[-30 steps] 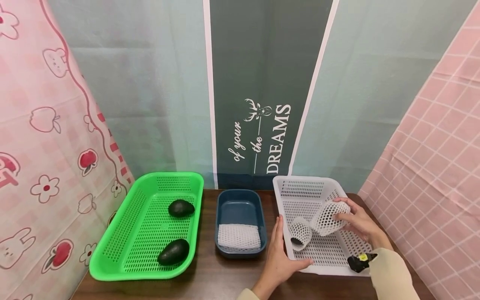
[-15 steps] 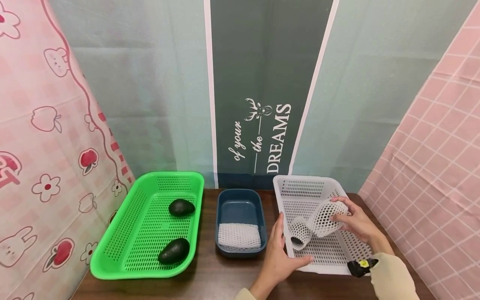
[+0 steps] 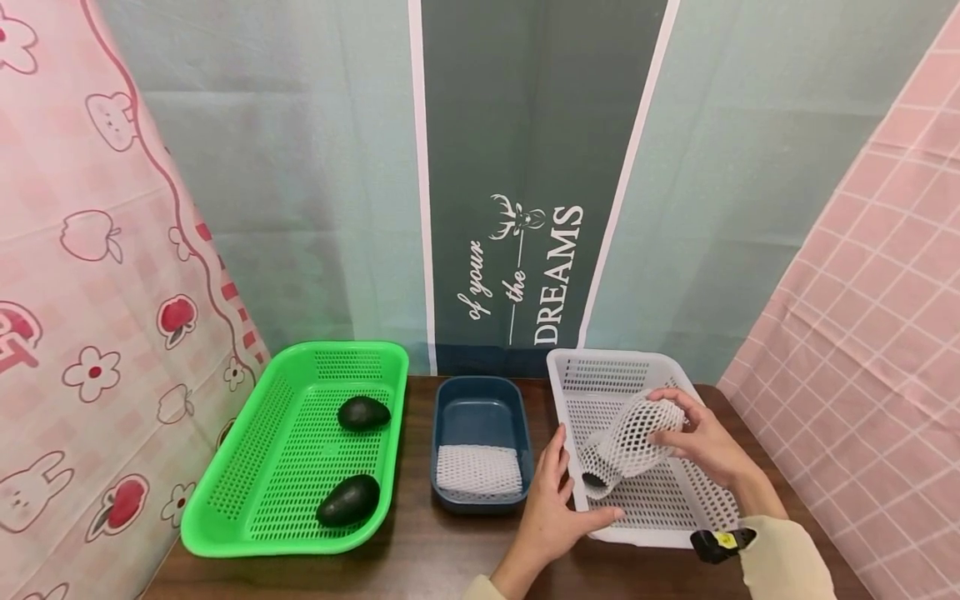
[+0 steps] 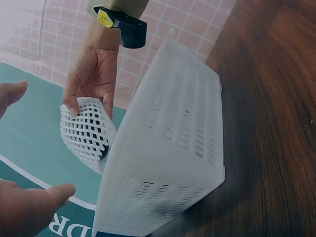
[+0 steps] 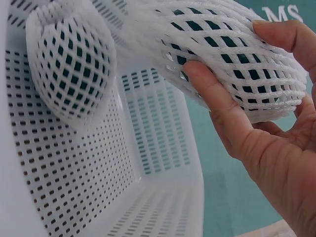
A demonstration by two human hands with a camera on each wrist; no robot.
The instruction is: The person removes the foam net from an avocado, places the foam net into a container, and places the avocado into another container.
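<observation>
My right hand [image 3: 708, 446] holds an avocado in a white foam net [image 3: 637, 442] over the white basket [image 3: 660, 508], fingers and thumb around one end. Dark skin shows through the mesh of this netted avocado [image 5: 237, 59] in the right wrist view. Another netted avocado [image 5: 74, 74] lies in the basket by its left side; in the head view the held one partly covers it. My left hand [image 3: 551, 512] stands at the basket's near left corner, fingers extended along the left rim and thumb reaching over the front rim.
A green basket [image 3: 281, 475] on the left contains two bare avocados, one farther back [image 3: 363, 414] and one nearer [image 3: 348, 502]. Between the baskets stands a dark blue tub [image 3: 480, 421] with white foam nets [image 3: 478, 472] in its front half. Curtains enclose the brown table [image 3: 442, 558].
My right hand has carried the netted avocado leftward, so it now overlaps the one lying in the basket. The left hand stays almost where it was.
</observation>
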